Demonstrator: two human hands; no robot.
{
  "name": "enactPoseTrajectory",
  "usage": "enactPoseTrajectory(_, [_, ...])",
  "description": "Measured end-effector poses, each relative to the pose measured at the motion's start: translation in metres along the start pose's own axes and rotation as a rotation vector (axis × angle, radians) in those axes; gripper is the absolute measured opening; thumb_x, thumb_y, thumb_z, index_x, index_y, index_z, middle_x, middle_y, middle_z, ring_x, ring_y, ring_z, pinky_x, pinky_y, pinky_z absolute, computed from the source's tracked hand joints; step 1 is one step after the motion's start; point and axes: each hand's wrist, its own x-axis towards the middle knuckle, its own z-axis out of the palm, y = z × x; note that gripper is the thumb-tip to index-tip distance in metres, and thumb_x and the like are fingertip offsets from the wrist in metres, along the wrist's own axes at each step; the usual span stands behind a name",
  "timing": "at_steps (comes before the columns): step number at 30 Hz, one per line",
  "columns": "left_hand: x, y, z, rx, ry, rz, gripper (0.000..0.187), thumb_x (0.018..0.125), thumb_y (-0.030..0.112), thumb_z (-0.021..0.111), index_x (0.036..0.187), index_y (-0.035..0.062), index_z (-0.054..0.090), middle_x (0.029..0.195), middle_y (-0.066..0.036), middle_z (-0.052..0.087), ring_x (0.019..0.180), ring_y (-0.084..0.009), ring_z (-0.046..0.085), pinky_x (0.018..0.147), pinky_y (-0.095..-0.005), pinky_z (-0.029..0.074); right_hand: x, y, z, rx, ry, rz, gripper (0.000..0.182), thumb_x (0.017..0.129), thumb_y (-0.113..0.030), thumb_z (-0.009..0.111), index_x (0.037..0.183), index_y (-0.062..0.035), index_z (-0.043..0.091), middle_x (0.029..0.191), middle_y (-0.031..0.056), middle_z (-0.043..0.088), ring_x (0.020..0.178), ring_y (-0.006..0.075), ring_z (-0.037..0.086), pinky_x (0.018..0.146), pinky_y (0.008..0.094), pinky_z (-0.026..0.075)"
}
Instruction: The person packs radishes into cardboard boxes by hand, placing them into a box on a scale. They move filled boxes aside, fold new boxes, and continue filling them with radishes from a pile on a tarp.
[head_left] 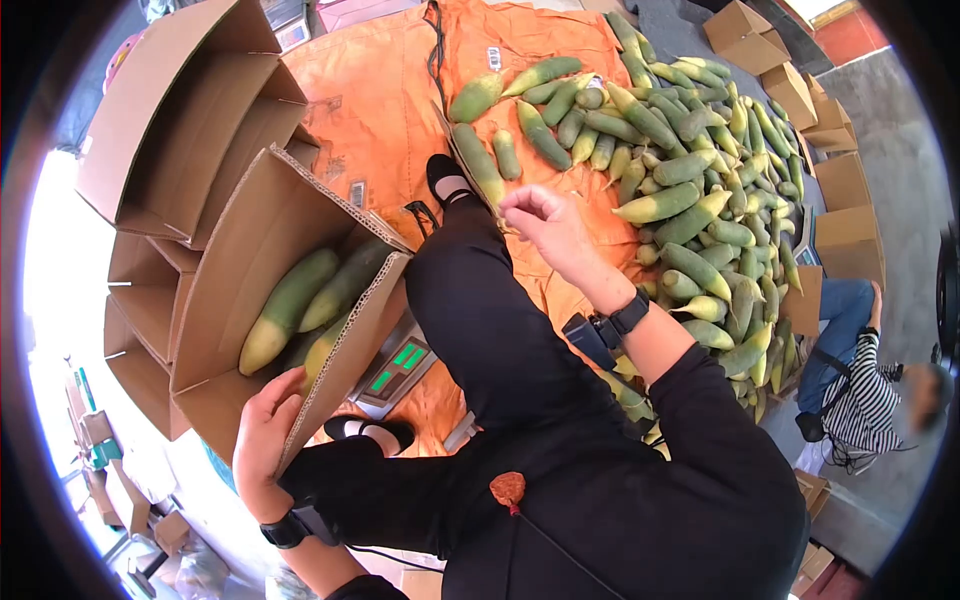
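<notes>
My left hand (268, 428) is closed on the near edge of an open cardboard box (240, 235), which is tilted towards me. Several large green radishes (288, 305) with pale yellow-green ends lie inside it. Beside the box, partly hidden under its edge, is a digital scale (400, 372) with lit green displays. My right hand (552, 232) hovers over the orange sheet (375, 90), its fingers loosely curled with a gap at the thumb and nothing visible between them. Closest to those fingertips is a long green radish (478, 165) on the sheet.
A big heap of green radishes (690, 205) covers the sheet to the right. Empty cardboard boxes (190, 130) are stacked at the left, and more boxes (845, 215) line the far right. A person in a striped top (862, 400) sits at the right. My legs (490, 310) extend between box and heap.
</notes>
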Motion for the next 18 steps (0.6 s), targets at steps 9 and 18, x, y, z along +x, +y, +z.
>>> enactPoseTrajectory(9, [-0.029,0.004,0.005,-0.039,0.534,0.105,0.029,0.095,0.006,0.054,0.123,-0.0001,0.059,0.108,-0.008,0.065,0.095,-0.0121,0.060,0.081,-0.0232,0.047,-0.048,0.166,-0.180,-1.178,0.182,0.297,0.015,0.079,-0.008,0.060,0.091,-0.0048,0.067,0.091,0.0164,0.066,0.092,0.0349,0.064,0.079,0.0415,0.052])
enactPoseTrajectory(18, [-0.049,0.012,0.036,0.041,0.814,0.149,0.019,0.095,0.003,0.053,0.109,-0.0037,0.064,0.098,-0.008,0.065,0.090,-0.0117,0.061,0.077,-0.0216,0.047,-0.111,0.174,-0.334,-1.537,0.278,0.788,0.067,0.073,-0.036,0.071,0.130,-0.0084,0.049,0.130,0.0172,0.053,0.124,0.0353,0.045,0.103,0.0453,0.040])
